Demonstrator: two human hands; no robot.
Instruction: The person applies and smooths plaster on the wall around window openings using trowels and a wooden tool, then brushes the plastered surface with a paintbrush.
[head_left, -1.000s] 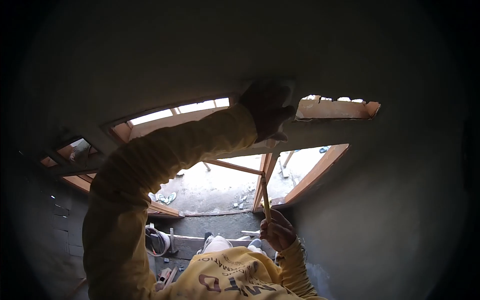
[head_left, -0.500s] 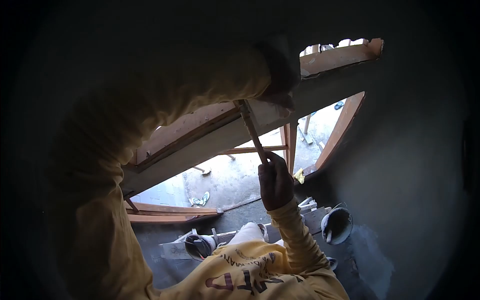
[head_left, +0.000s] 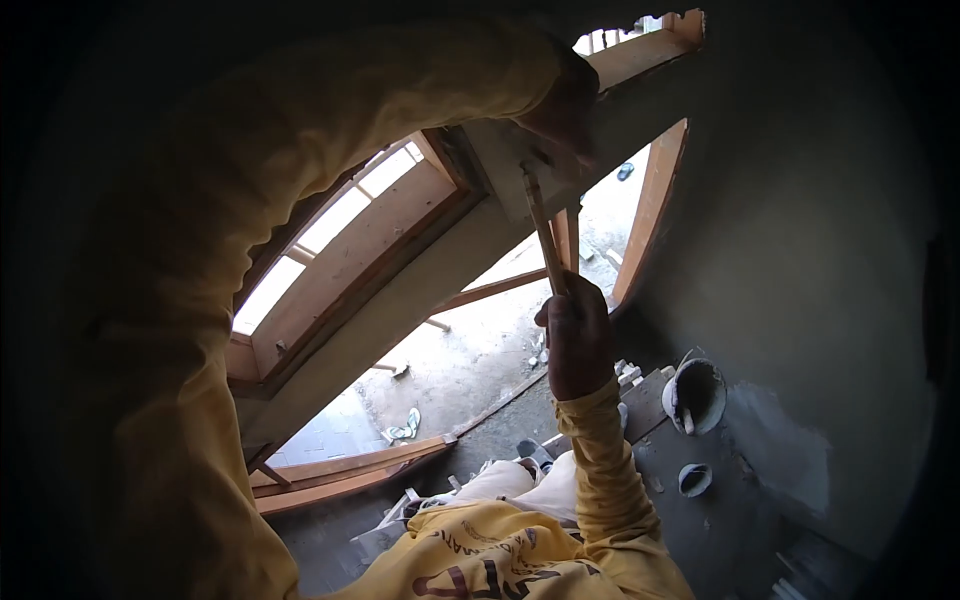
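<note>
My left hand [head_left: 565,110] is raised against the wall at the top centre, its fingers mostly lost in shadow. Beside and below it lies a flat pale rectangular surface [head_left: 500,165]; whether the hand grips it is unclear. Lower down, my right hand [head_left: 578,340] is closed around a thin wooden stick [head_left: 544,232]. The stick points upward, and its far end reaches the pale surface, just below my left hand.
Wood-framed openings [head_left: 350,270] cut through the grey wall [head_left: 800,250]. A bucket [head_left: 697,395] and a smaller container [head_left: 694,480] stand at lower right. Slippers [head_left: 403,427] lie outside beyond the opening. Planks are near my legs.
The view has tilted and shifted. My right hand has risen with the stick, whose tip has come up near my left hand. The bucket and small container at right have come into view.
</note>
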